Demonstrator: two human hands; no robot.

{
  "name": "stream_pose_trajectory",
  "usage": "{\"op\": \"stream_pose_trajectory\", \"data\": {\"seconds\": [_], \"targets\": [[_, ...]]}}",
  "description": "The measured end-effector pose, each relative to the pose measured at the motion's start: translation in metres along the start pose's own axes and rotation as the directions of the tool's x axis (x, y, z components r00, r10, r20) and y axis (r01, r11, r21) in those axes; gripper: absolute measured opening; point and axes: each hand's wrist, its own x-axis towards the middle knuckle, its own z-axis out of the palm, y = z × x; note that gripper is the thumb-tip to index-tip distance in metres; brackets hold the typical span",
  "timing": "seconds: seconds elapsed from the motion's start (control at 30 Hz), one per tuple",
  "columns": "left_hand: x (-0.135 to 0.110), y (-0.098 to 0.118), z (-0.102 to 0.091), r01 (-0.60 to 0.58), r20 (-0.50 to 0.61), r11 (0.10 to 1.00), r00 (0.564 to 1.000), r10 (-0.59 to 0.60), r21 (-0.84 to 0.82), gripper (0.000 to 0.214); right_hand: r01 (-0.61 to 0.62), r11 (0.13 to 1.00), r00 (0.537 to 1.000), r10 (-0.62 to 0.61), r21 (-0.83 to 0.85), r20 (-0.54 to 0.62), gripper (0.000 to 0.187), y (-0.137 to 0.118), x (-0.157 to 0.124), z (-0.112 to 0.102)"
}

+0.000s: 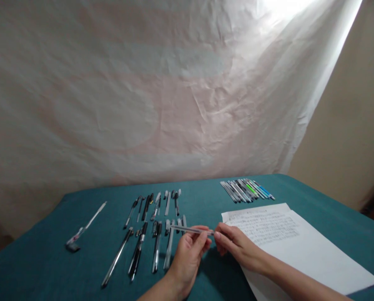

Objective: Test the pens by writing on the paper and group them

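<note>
A slim, see-through pen is held level above the table, its thin end pointing left. My left hand grips it around the middle between thumb and fingers. The fingertips of my right hand close on its right end, the two hands almost touching. Just left of my left hand lie uncapped pens with their caps, among them a clear pen and a black-tipped pen. What my fingers cover of the held pen's right end is hidden.
Written-on white paper sheets lie under and beyond my right forearm. A row of pens sits at the back right. More pens lie mid-table. A correction-tape-like piece and a white stick rest at left on the green cloth.
</note>
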Motion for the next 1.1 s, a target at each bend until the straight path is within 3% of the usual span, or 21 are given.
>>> {"op": "stream_pose_trajectory", "data": {"seconds": [0.13,0.2,0.27,0.37,0.4,0.5,0.57,0.67,0.77,0.87,0.93,1.03,1.1], "targets": [[0.001,-0.001,-0.001,-0.013,0.029,0.999,1.0,0.012,0.041,0.022,-0.121,0.963,0.992,0.112,0.242,0.052,0.039,0.003,0.003,0.005],[0.001,0.0,0.0,-0.008,0.036,0.998,0.999,0.006,0.055,0.023,-0.148,0.957,0.988,0.135,0.25,0.068,0.04,0.002,0.005,0.004],[0.0,0.002,0.002,0.008,0.026,0.998,1.0,-0.009,0.057,0.025,-0.108,0.986,0.994,0.106,0.13,0.025,0.039,0.0,0.005,0.0],[-0.001,0.003,0.006,0.039,0.071,0.991,0.996,-0.049,0.128,0.029,0.016,0.974,0.994,-0.039,-0.224,-0.098,0.027,-0.006,0.004,-0.009],[-0.001,0.002,0.007,0.049,0.101,0.983,0.993,-0.068,0.176,0.031,0.059,0.936,0.99,-0.099,-0.347,-0.099,0.024,-0.007,0.004,-0.011],[-0.002,-0.002,0.009,0.052,0.169,0.934,0.978,-0.118,0.353,0.037,0.167,0.77,0.978,-0.208,-0.616,0.004,0.042,-0.006,0.003,-0.015],[-0.002,-0.004,0.01,0.023,0.207,0.882,0.969,-0.136,0.47,0.038,0.202,0.684,0.973,-0.224,-0.701,0.062,0.046,-0.003,0.003,-0.014],[-0.004,-0.004,0.01,-0.071,0.282,0.799,0.951,-0.127,0.597,0.04,0.202,0.635,0.968,-0.247,-0.746,0.052,0.036,0.0,0.006,-0.017],[-0.006,-0.001,0.008,-0.263,0.396,0.659,0.916,-0.058,0.705,0.039,0.163,0.684,0.955,-0.291,-0.711,-0.061,0.025,-0.002,0.008,-0.031],[-0.007,0.0,0.004,-0.519,0.576,0.402,0.817,-0.027,0.754,0.034,0.099,0.828,0.913,-0.297,-0.551,-0.282,0.026,-0.001,0.007,-0.059],[-0.006,-0.001,0.001,-0.621,0.652,0.247,0.756,-0.065,0.744,0.037,0.025,0.926,0.882,-0.198,-0.377,-0.427,0.031,0.008,0.002,-0.083],[-0.004,-0.006,-0.002,-0.664,0.675,0.118,0.726,-0.136,0.738,0.046,-0.11,0.981,0.83,0.001,-0.161,-0.558,0.031,0.033,-0.019,-0.119],[-0.003,-0.009,-0.002,-0.677,0.68,0.084,0.715,-0.161,0.732,0.05,-0.238,0.966,0.727,0.108,-0.1,-0.678,0.028,0.054,-0.04,-0.14]]}}
